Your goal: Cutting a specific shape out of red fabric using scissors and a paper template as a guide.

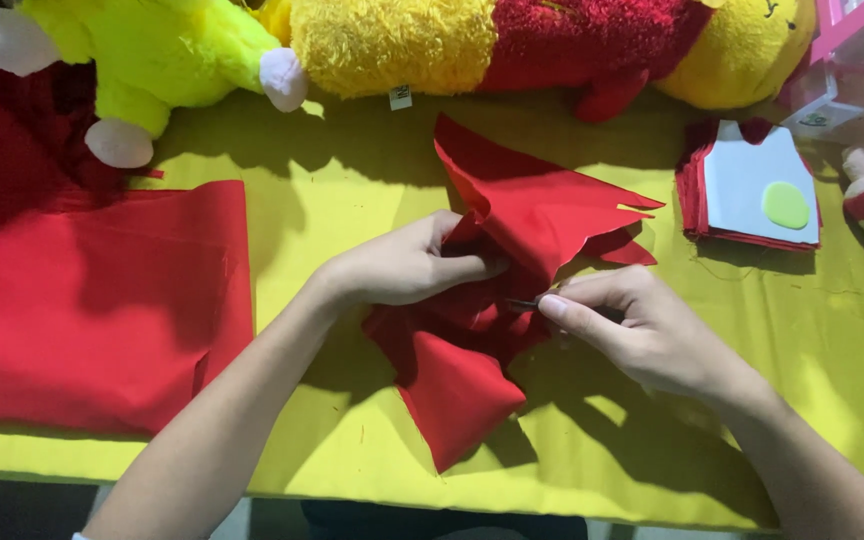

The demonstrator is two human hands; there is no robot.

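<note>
A crumpled piece of red fabric [512, 260] lies in the middle of the yellow-green table cover [352, 190]. My left hand [402, 265] pinches a fold of this fabric from the left. My right hand [642, 330] comes in from the right, with thumb and forefinger closed on a thin dark tool [527, 303], perhaps a needle or small scissors, whose tip touches the fabric. Part of the fabric hangs toward the table's front edge.
A large flat sheet of red cloth [92, 300] covers the left of the table. Yellow and red plush toys [402, 45] line the back. At the right stands a stack of cut red pieces [697, 195] topped by a white template [752, 180].
</note>
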